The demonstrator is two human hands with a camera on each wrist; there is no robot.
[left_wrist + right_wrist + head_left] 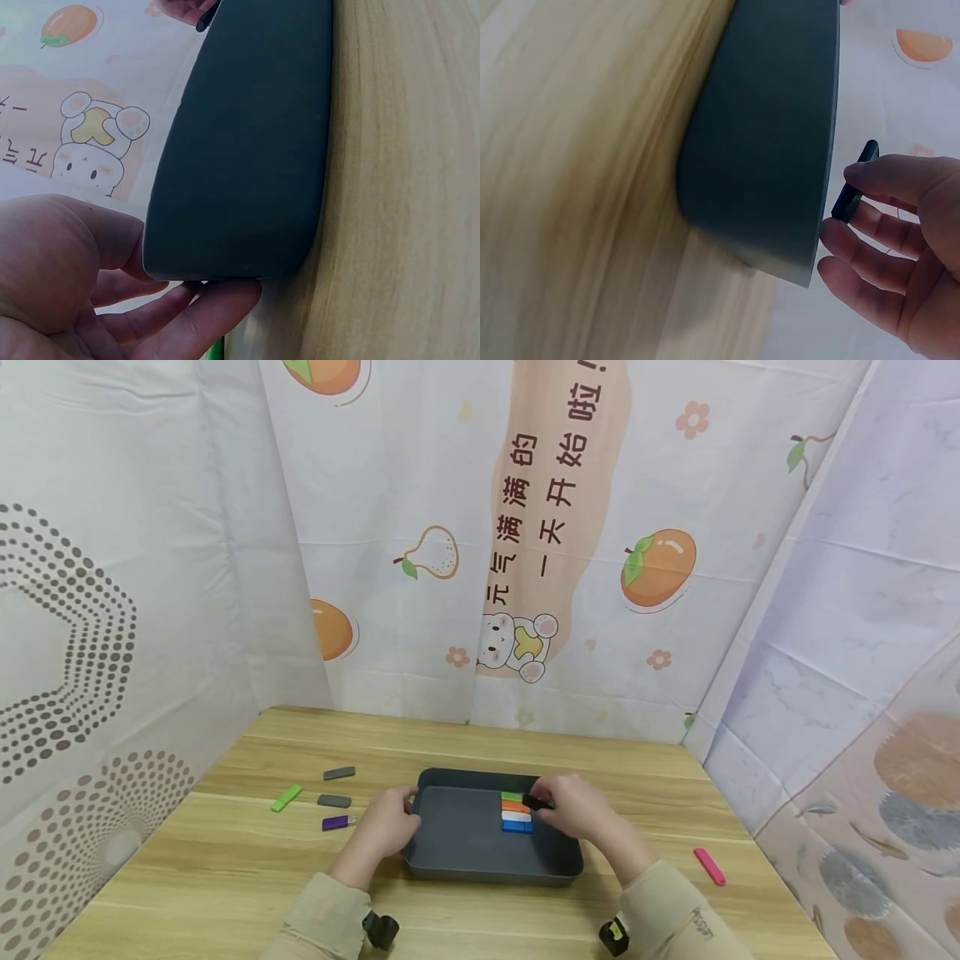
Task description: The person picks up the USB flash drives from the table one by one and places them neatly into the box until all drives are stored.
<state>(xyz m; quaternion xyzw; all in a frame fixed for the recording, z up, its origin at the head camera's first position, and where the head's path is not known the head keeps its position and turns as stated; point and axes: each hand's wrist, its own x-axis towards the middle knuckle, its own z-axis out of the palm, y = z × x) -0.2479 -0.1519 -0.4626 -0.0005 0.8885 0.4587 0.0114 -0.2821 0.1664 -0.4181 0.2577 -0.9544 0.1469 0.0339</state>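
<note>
A dark grey rectangular tray (480, 839) lies on the wooden table. At its left end my left hand (388, 822) grips the wall, thumb at the rim and fingers along the outside, as the left wrist view shows. My right hand (573, 806) pinches a black USB stick (856, 180) between thumb and fingers above the tray's right part. Below it, side by side in the tray, lie a green USB stick (512, 796), an orange one (514, 806), a white one (516, 817) and a blue one (517, 827). The black stick overlaps the orange one in the head view.
Left of the tray lie a purple USB stick (336, 822) with its metal plug showing, two grey sticks, one nearer (334, 801) and one farther (340, 772), and a light green stick (287, 798). A pink stick (709, 867) lies far right. Printed curtains (420, 460) surround the table.
</note>
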